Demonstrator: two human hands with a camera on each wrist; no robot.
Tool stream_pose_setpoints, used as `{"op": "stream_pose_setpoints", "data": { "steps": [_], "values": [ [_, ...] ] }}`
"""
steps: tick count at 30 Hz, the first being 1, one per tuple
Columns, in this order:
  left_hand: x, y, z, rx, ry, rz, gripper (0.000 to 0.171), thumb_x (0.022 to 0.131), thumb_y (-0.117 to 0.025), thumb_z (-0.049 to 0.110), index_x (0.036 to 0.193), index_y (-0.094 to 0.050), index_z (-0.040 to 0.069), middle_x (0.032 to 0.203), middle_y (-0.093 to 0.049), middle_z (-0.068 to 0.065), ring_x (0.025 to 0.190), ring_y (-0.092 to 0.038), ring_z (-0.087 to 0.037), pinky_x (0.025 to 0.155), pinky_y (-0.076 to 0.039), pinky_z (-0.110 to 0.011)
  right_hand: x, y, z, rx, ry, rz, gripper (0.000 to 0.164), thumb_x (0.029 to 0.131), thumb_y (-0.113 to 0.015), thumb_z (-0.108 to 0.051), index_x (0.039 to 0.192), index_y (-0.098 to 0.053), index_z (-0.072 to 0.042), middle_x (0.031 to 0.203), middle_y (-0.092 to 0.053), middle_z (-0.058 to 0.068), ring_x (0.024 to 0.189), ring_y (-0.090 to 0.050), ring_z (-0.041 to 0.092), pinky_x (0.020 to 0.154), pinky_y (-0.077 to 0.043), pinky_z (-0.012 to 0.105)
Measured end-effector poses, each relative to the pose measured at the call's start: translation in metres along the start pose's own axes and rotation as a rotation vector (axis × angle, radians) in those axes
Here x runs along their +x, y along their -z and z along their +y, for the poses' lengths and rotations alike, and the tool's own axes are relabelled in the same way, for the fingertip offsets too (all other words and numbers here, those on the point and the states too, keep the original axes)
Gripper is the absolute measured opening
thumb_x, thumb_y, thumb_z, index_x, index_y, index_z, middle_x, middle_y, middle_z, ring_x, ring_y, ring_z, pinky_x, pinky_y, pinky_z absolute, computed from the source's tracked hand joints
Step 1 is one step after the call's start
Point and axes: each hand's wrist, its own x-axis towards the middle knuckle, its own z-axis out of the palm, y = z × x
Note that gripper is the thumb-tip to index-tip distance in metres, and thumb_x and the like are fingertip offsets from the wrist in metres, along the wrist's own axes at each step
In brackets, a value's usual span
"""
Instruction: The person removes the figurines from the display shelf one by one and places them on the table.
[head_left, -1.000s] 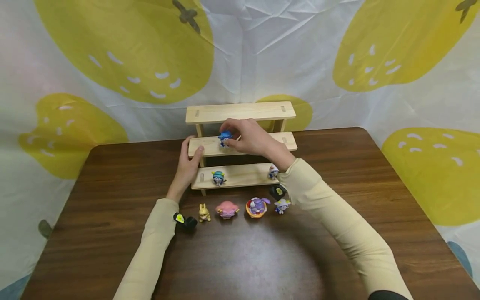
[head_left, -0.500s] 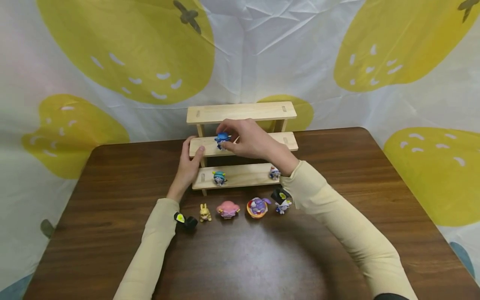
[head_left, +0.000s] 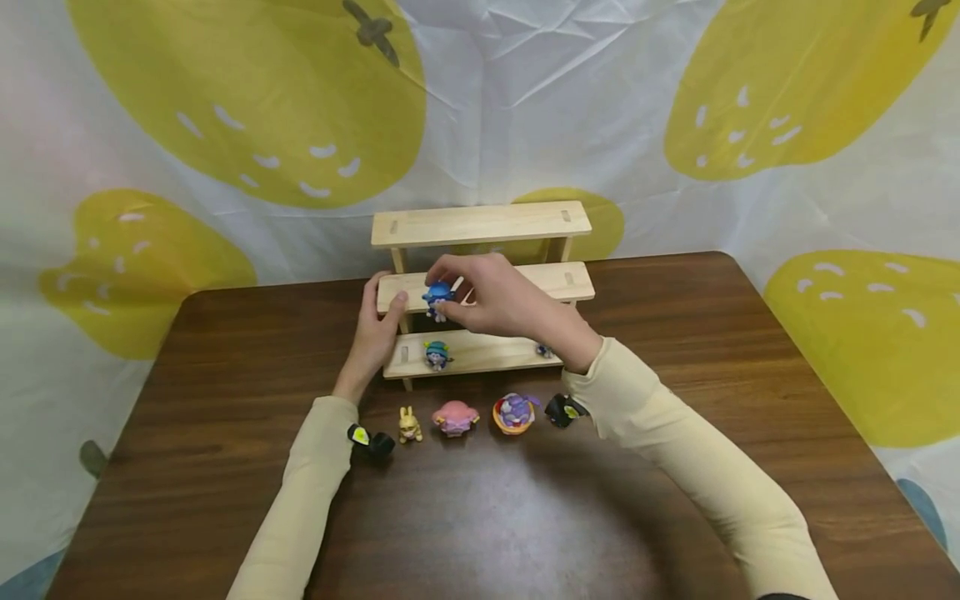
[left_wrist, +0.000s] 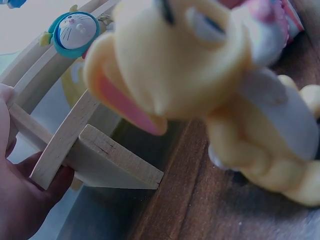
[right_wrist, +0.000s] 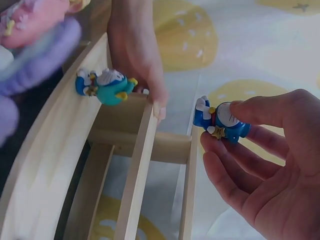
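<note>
My right hand [head_left: 498, 296] pinches a small blue-hatted figurine [head_left: 437, 302] between thumb and fingertips. In the head view the figurine overlaps the left part of the middle board. Its white whiskered face and a gold star [right_wrist: 218, 132] show in the right wrist view. My left hand [head_left: 377, 333] grips the left end of the middle board of a three-tier wooden display stand [head_left: 480, 223], thumb on top and fingers underneath. On the lowest board stands a teal-hatted figurine [head_left: 437, 356]. Another figurine [head_left: 543, 351], at that board's right end, is partly hidden by my right wrist.
In front of the stand, a yellow rabbit figurine [head_left: 409, 425], a pink figurine [head_left: 455, 418] and a purple figurine in an orange basket [head_left: 514, 413] line up on the brown table [head_left: 480, 517]. A fruit-print cloth [head_left: 562, 100] hangs right behind.
My right hand has moved left and toward me, carrying the blue-hatted figurine. The right sleeve and wrist camera now hide a white figurine on the table. My left hand has stayed in place.
</note>
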Motion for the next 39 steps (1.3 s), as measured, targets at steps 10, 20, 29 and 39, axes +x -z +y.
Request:
{"op": "stream_pose_setpoints", "data": {
  "steps": [10, 20, 29, 39],
  "values": [
    [-0.013, -0.002, 0.026, 0.049, 0.015, -0.006, 0.057, 0.107, -0.048, 0.017, 0.156, -0.024, 0.000, 0.153, -0.036, -0.026, 0.137, -0.038, -0.034, 0.119, -0.027, -0.047, -0.014, -0.008, -0.007, -0.005, 0.062, 0.002, 0.026, 0.093, -0.072, -0.015, 0.118, -0.067, -0.006, 0.101, -0.074, 0.007, 0.081, -0.070, 0.014, 0.073, -0.057, 0.029],
    [-0.014, -0.004, 0.030, 0.033, 0.012, -0.002, 0.059, 0.107, -0.048, 0.016, 0.156, -0.021, -0.001, 0.154, -0.036, -0.028, 0.140, -0.037, -0.034, 0.120, -0.026, -0.047, -0.023, -0.019, -0.013, 0.007, 0.104, -0.004, 0.024, 0.092, -0.073, -0.013, 0.114, -0.067, -0.005, 0.099, -0.074, 0.004, 0.086, -0.070, 0.012, 0.081, -0.058, 0.031],
    [-0.015, -0.002, 0.026, 0.045, 0.023, -0.016, 0.059, 0.107, -0.047, 0.019, 0.158, -0.020, 0.004, 0.155, -0.035, -0.027, 0.140, -0.037, -0.035, 0.119, -0.027, -0.047, -0.032, -0.029, -0.019, -0.004, 0.113, -0.032, 0.027, 0.093, -0.073, -0.014, 0.116, -0.067, -0.004, 0.107, -0.074, 0.006, 0.091, -0.070, 0.012, 0.079, -0.057, 0.024],
    [-0.013, -0.001, 0.025, 0.054, 0.019, -0.027, 0.060, 0.108, -0.047, 0.022, 0.159, -0.020, 0.007, 0.159, -0.030, -0.024, 0.144, -0.033, -0.035, 0.121, -0.025, -0.049, -0.041, -0.043, -0.023, -0.022, 0.166, -0.027, 0.025, 0.092, -0.073, -0.013, 0.115, -0.067, -0.005, 0.105, -0.074, 0.004, 0.089, -0.070, 0.011, 0.078, -0.057, 0.024]
  ]
}}
